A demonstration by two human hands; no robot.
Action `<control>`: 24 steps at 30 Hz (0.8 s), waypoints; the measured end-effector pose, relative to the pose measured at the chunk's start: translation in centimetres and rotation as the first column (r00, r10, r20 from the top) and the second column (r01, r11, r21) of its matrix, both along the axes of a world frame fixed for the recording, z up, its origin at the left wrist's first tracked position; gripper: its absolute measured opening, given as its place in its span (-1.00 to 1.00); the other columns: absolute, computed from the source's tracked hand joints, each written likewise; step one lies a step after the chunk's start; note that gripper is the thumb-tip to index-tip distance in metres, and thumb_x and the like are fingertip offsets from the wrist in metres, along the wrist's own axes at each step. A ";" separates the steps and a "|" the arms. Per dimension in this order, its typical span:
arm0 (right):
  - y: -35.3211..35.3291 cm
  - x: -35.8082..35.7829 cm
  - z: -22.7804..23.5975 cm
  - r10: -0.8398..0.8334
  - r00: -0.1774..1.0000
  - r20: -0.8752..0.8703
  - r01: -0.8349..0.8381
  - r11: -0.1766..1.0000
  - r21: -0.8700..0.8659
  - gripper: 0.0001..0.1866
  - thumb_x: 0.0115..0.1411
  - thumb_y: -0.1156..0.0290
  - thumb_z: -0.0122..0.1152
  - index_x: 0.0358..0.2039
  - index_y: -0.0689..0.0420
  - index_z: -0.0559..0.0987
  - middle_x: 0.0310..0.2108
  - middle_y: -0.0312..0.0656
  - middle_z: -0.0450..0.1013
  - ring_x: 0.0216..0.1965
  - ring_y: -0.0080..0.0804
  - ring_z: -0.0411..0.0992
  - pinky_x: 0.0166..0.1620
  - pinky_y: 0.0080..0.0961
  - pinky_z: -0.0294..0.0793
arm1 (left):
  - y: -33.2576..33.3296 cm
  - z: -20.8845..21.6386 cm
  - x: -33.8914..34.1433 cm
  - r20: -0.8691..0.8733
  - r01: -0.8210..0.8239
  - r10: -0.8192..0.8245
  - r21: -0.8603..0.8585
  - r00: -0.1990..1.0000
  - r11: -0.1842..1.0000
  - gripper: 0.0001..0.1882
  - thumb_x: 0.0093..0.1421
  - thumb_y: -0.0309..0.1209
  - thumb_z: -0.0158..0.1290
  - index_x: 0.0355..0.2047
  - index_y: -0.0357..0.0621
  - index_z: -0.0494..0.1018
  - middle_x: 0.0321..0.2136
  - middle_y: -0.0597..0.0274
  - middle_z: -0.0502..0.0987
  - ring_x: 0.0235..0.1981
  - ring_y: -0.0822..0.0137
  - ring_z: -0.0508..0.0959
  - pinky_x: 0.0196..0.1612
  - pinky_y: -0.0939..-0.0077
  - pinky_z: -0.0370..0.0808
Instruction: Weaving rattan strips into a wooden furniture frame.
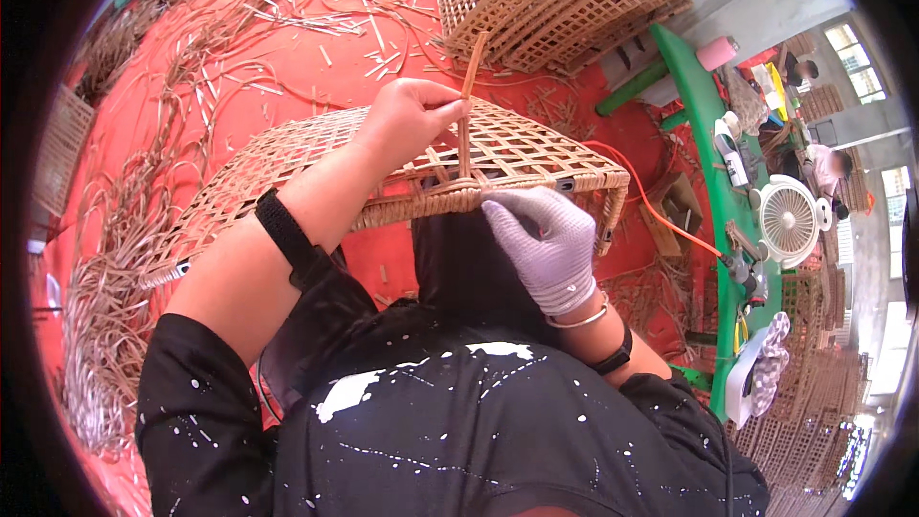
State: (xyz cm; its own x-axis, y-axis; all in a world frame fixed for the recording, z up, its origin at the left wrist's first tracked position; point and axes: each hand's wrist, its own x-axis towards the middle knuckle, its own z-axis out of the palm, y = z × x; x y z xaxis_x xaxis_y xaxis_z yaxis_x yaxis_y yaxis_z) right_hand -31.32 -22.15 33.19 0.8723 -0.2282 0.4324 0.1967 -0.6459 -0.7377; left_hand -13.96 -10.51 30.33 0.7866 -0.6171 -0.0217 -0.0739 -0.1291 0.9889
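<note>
Across my lap lies a woven rattan panel (536, 148) with an open lattice and a frame edge wrapped in strips. My left hand (412, 120), bare, pinches a flat brown rattan strip (474, 62) between thumb and fingers. That strip stands upright from the wrapped edge. On my right hand (548, 241) is a pale knitted glove. Its thumb and curled fingers close on the near edge of the panel, just right of the strip's base; the fingertips are partly hidden.
Loose rattan strips (124, 325) heap on the red floor (287, 86) at left. Stacked woven panels (565, 5) stand ahead. A green table (704, 134) at right carries a white fan (788, 215) and tools. An orange cord (661, 215) runs toward it. Other people are beyond.
</note>
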 end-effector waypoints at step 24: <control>-3.0 2.5 -0.6 0.172 0.978 -0.116 -0.204 0.904 -0.376 -0.65 -0.04 0.03 0.17 -0.36 0.02 0.58 -0.42 -0.22 0.49 -0.31 -0.20 0.44 -0.20 -0.29 0.35 | 0.5 1.8 -0.4 -0.176 0.246 -0.242 0.001 0.954 0.969 -0.63 0.28 -0.19 -0.14 -0.11 -0.22 0.43 -0.33 0.25 0.52 -0.33 0.46 0.51 -0.19 0.54 0.47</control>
State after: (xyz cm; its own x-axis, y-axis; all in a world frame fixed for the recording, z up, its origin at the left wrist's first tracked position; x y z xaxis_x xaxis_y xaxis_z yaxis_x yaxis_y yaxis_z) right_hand -28.80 -25.20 32.55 0.9170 0.1136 0.3824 0.2948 -0.8388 -0.4577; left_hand -14.40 -9.98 32.09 0.5948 -0.7877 -0.1606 0.0667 -0.1508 0.9863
